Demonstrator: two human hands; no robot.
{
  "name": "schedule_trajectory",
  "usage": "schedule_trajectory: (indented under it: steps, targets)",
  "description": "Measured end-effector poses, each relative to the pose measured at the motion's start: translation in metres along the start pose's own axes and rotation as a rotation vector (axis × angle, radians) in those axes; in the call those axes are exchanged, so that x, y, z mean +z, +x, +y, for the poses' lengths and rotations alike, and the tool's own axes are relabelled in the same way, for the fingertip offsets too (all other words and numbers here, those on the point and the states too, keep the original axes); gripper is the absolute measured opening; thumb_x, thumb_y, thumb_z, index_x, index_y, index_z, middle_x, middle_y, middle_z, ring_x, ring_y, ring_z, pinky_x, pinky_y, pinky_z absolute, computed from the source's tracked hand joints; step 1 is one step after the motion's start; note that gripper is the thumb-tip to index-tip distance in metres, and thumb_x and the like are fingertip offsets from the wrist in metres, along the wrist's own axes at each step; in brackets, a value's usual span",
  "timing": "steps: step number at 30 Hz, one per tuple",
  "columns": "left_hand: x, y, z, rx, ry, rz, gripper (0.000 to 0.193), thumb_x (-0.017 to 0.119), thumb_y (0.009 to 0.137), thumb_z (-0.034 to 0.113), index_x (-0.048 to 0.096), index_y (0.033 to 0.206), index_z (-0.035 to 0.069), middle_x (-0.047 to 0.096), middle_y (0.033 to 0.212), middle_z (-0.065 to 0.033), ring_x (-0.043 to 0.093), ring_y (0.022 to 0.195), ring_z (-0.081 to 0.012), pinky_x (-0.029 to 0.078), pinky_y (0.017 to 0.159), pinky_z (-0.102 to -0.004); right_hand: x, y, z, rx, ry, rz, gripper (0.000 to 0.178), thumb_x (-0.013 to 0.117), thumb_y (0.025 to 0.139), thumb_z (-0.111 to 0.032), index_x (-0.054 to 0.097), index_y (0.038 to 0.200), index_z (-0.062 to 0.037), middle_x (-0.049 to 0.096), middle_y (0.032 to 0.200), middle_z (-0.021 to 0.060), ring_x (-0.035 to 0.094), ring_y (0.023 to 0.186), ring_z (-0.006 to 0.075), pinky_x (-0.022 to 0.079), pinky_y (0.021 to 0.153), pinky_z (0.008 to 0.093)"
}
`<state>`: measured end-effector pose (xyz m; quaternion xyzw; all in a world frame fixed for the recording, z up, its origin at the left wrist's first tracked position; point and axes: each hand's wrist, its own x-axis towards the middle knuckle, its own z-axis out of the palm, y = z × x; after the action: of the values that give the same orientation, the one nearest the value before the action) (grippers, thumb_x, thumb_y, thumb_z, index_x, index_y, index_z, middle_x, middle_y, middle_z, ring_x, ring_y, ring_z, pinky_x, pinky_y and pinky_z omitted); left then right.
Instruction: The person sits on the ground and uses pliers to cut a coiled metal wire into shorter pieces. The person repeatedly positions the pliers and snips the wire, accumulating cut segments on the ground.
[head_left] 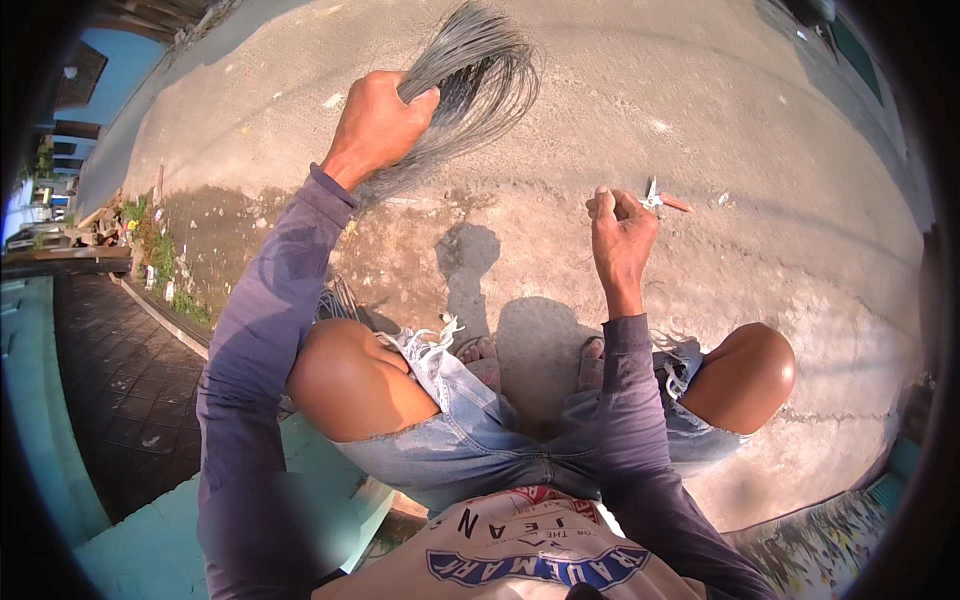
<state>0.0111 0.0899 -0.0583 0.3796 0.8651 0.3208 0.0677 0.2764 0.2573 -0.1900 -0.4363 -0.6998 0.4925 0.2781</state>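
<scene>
My left hand (381, 122) is closed around a thick bundle of thin grey wire (478, 62), held out over the ground. The strands fan out beyond my fist and loop back, and more of them hang below my wrist. My right hand (624, 228) is raised over my right leg, thumb and fingers pressed together. Whatever it may pinch is too small or hidden to make out. Close beside its fingers, pliers (675, 203) with a red handle and pale metal jaws appear to lie on the ground.
I sit with knees apart, in torn jeans (465, 440), over rough concrete ground (720, 120). More grey strands (345, 300) lie by my left knee. A turquoise ledge (190, 530) and dark paving (125, 370) are at left. Plants and rubble (150, 240) line the far left.
</scene>
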Motion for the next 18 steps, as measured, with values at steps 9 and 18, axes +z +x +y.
schedule_trajectory:
  steps: [9, 18]
  targets:
    - [0.217, -0.101, -0.151, 0.132, 0.385, -0.524, 0.034, 0.076, 0.092, 0.03, 0.08, 0.113, 0.003, 0.079, 0.091, -0.0247, 0.078, 0.089, -0.0439, 0.062, 0.087, -0.0541, 0.015, -0.026, 0.101, 0.087, -0.207, 0.023, 0.033, 0.069, 0.1, -0.025, 0.077, 0.092, 0.0055, 0.066, 0.068, 0.0187, 0.065, 0.065, 0.0211, 0.051, 0.066, 0.0401]
    - [0.274, -0.13, -0.174, 0.09, 0.266, -0.718, 0.03, 0.071, 0.092, 0.031, 0.08, 0.103, 0.004, 0.079, 0.1, -0.0236, 0.078, 0.095, -0.0428, 0.061, 0.088, -0.0563, 0.078, -0.028, 0.075, -0.338, -0.556, 0.063, 0.053, 0.072, 0.099, -0.03, 0.063, 0.139, 0.0039, 0.068, 0.123, 0.0253, 0.07, 0.114, 0.0419, 0.057, 0.096, 0.0483]
